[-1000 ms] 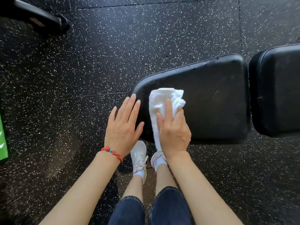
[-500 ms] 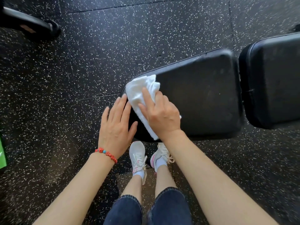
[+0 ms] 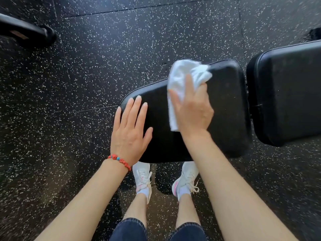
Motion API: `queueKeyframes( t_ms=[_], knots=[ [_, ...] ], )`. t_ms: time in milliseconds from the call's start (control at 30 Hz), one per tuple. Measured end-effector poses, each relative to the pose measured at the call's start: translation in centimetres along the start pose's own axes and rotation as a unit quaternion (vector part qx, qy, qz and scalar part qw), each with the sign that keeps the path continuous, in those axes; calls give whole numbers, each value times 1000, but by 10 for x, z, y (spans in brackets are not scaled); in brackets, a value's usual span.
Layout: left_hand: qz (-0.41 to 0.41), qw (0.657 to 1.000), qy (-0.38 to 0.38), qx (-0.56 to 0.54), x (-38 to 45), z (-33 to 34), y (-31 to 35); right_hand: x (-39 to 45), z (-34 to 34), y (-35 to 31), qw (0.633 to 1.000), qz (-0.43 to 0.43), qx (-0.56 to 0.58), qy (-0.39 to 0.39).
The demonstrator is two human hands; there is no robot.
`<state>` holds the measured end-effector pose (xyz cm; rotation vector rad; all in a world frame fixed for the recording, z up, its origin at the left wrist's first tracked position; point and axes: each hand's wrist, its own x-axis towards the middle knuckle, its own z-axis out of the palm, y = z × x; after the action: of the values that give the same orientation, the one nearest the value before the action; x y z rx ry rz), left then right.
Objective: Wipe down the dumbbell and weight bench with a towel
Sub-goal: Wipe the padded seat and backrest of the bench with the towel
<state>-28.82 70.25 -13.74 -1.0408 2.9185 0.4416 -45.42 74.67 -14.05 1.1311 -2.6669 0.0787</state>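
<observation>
The weight bench's black seat pad (image 3: 225, 110) fills the middle of the head view, and its second pad (image 3: 286, 94) lies to the right across a narrow gap. A white towel (image 3: 180, 75) is bunched on the seat pad's far edge. My right hand (image 3: 192, 110) lies on top of the towel and grips it, pressing it to the pad. My left hand (image 3: 130, 129), with a red bead bracelet at the wrist, rests flat with straight fingers on the pad's left end. No dumbbell is in view.
Black speckled rubber floor (image 3: 121, 40) surrounds the bench. A black equipment foot (image 3: 26, 32) lies at the upper left. My white shoes (image 3: 142, 178) stand under the seat pad's near edge, beside a dark bench support (image 3: 163, 178).
My right hand has swept the towel from the seat pad's left end to its far edge, further right. My left hand stays flat on the left end.
</observation>
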Motion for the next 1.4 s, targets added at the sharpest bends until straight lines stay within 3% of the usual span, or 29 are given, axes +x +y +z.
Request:
queueKeyframes(
  t_ms=[100, 167, 233, 367, 533, 667, 800, 933, 1067, 1167, 1333, 1400],
  knots=[
    [-6, 1000, 9, 4, 1, 3, 1, 2, -2, 7, 996, -86, 2, -3],
    [-16, 1000, 14, 10, 1, 4, 4, 17, 3, 34, 991, -105, -84, 26],
    [-27, 999, 19, 16, 2, 4, 8, 34, 8, 67, 990, -33, -131, 38],
    [-15, 999, 28, 28, 6, 5, 18, 37, 12, 85, 987, 145, 37, -56],
    [27, 999, 25, 21, 12, 8, 30, -17, -1, 41, 1000, -1, 4, 25],
    [47, 998, 11, 35, 12, 10, 28, -27, 2, 55, 995, -82, 39, 44],
    [54, 998, 16, 36, 12, 10, 25, -26, 5, 96, 998, 34, 15, 53],
    [57, 997, 22, 43, 12, 11, 27, -40, -2, 89, 991, 127, 29, 38],
    [48, 998, 19, 38, 11, 10, 31, -86, -14, 56, 998, 13, 54, 26],
    [42, 999, 17, 29, 10, 6, 37, -97, -17, 75, 996, -57, 57, 31],
    [75, 997, 10, 15, 13, 2, 58, -106, -14, 125, 991, 122, 17, 48],
    [95, 995, -3, 17, 16, 4, 69, -108, -13, 124, 987, 153, 29, 38]
  ],
)
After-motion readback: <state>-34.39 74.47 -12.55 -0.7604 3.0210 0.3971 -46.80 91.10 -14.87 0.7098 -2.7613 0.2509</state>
